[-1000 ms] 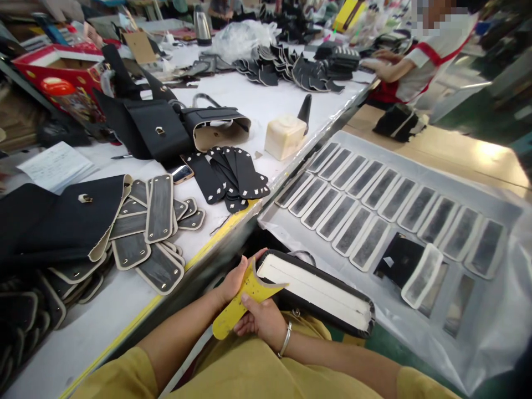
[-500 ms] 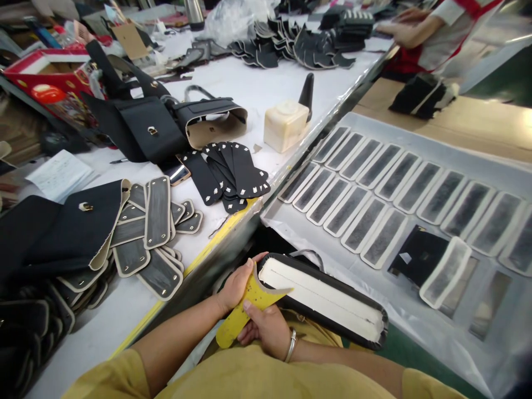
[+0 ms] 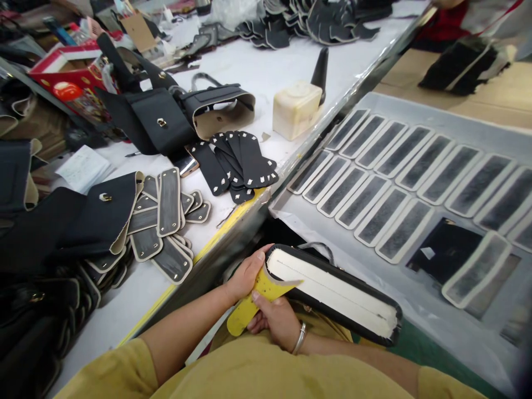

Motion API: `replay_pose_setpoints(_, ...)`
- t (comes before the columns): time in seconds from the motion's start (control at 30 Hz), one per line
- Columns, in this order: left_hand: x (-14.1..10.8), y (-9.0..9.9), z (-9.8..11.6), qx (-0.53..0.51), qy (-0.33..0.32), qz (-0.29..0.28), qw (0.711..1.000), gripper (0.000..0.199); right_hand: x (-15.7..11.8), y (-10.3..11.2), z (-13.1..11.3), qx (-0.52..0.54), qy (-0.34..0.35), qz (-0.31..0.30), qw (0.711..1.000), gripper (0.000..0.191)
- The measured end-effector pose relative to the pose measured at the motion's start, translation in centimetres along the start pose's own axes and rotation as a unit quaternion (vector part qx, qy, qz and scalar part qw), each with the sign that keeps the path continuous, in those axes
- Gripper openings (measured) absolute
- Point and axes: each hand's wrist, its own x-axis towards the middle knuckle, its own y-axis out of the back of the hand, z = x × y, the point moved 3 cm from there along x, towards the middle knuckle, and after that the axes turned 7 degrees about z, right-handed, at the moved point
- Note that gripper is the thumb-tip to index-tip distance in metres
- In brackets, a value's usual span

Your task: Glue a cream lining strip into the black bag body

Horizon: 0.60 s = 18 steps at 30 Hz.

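Note:
A black handbag (image 3: pixel 357 310) lies on its side across my lap, its white bottom panel (image 3: pixel 332 291) facing up and a stitched line running along it. My left hand (image 3: pixel 248 274) wraps round the near-left end of the bag. In my right hand (image 3: pixel 280 321) is a flat yellow tool (image 3: pixel 245 313) with a rounded handle and a concave, two-pointed end. My right thumb presses on its face. The curved end rests against the bag's left end, one point reaching over the white panel. The other point is partly hidden by the bag and my left hand.
On the left table stand black bags (image 3: pixel 162 119), loose strips with studs (image 3: pixel 168 202), black tabs (image 3: pixel 253 160) and a cream container (image 3: pixel 295 108). Right, a grey board (image 3: pixel 376 102) carries rows of white-edged dark panels (image 3: pixel 411 227). Part of another person (image 3: pixel 444 25) shows beyond.
The view has shifted, so the tables sit differently in the frame. The yellow tool has turned slightly against the bag's end. Both hands keep their hold.

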Motion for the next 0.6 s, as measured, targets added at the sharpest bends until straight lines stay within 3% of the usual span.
replay_pose_setpoints(0.33, -0.4, -0.6, 0.4, 0.073, -0.038, 0.015, 0.997, 0.050, -0.3, 0.6, 0.4, 0.011, 0.011, 0.026, 1.000, 0.049)
replay_pose_setpoints(0.47, -0.4, -0.6, 0.5, 0.131, -0.025, 0.029, 0.991, 0.051, -1.0, 0.7, 0.2, 0.009, -0.005, 0.034, 0.999, 0.039)
replay_pose_setpoints(0.6, -0.6, -1.3, 0.9, 0.124, -0.007, 0.031, 0.992, 0.051, -1.9, 0.7, -0.1, -0.009, -0.008, 0.060, 0.998, 0.025)
